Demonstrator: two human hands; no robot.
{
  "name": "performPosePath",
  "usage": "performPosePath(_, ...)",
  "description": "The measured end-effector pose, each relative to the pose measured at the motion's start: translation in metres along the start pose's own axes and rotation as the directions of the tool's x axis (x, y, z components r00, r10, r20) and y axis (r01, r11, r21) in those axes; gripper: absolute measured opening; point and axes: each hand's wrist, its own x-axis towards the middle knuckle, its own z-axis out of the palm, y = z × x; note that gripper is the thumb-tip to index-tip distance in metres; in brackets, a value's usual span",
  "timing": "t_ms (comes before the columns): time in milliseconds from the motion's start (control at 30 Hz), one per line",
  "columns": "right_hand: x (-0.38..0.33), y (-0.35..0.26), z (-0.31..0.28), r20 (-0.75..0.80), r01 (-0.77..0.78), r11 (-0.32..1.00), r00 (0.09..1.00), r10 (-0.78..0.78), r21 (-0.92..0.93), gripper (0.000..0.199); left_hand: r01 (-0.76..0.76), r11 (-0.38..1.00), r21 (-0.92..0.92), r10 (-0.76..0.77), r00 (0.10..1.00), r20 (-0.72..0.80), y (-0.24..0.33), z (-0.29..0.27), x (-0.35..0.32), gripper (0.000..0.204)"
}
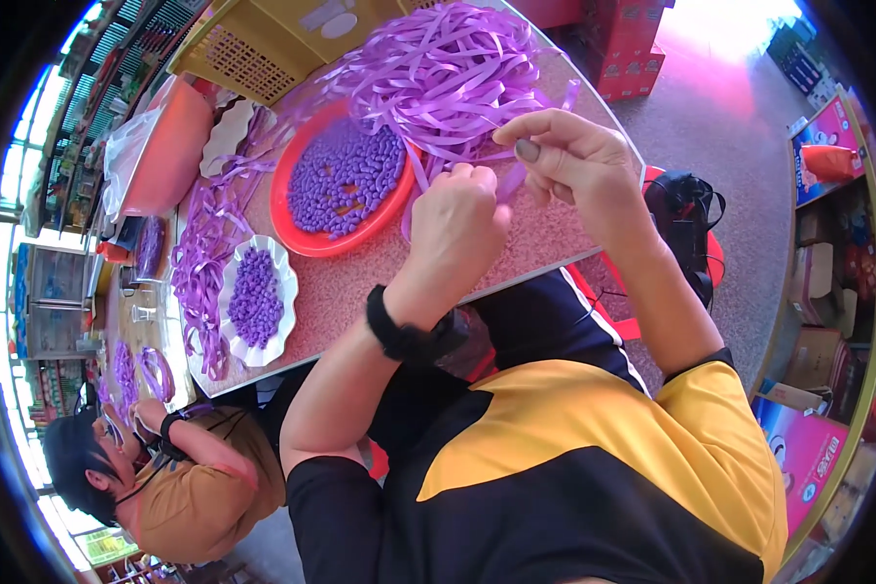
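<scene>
My left hand (457,224) is closed in a fist just right of a round red tray (287,222), with purple ribbon (509,182) showing at its fingers. Higher and further right, my right hand (579,161) pinches thumb against forefinger. Something thin seems to stick out at its fingertips, too fine to name. Small purple beads (346,175) fill most of the tray. Beyond both hands lies a large loose heap of purple ribbons (448,73). A white scalloped dish (284,336) at the near left holds more purple beads (255,302).
A yellow basket (263,54) stands at the far edge of the pinkish table (545,238). Leftward are loose ribbons (200,263) and a pink basin (170,146). A co-worker (195,477) sits at the lower left. A black bag (686,219) rests on a red stool at right.
</scene>
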Motion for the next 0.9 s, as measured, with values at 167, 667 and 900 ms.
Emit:
performPosePath(167, 0.003, -0.001, -0.031, 0.046, 0.007, 0.999, 0.999, -0.005, -0.042, 0.018, 0.144, 0.88, -0.452, -0.105, 0.988, 0.111, -0.005, -0.021, -0.014, 0.011)
performPosePath(667, 0.007, 0.025, 0.044, 0.396, -0.02, 0.973, 0.911, 0.112, -0.229, 0.014, 0.248, -0.112, -0.962, -0.346, 0.898, 0.272, -0.017, -0.069, -0.087, 0.009)
performPosePath(900, 0.015, 0.035, 0.038, 0.146, -0.074, 0.99, 0.985, 0.091, -0.121, 0.018, 0.511, -0.273, -0.816, -0.258, 0.778, 0.573, -0.023, -0.075, -0.107, 0.015)
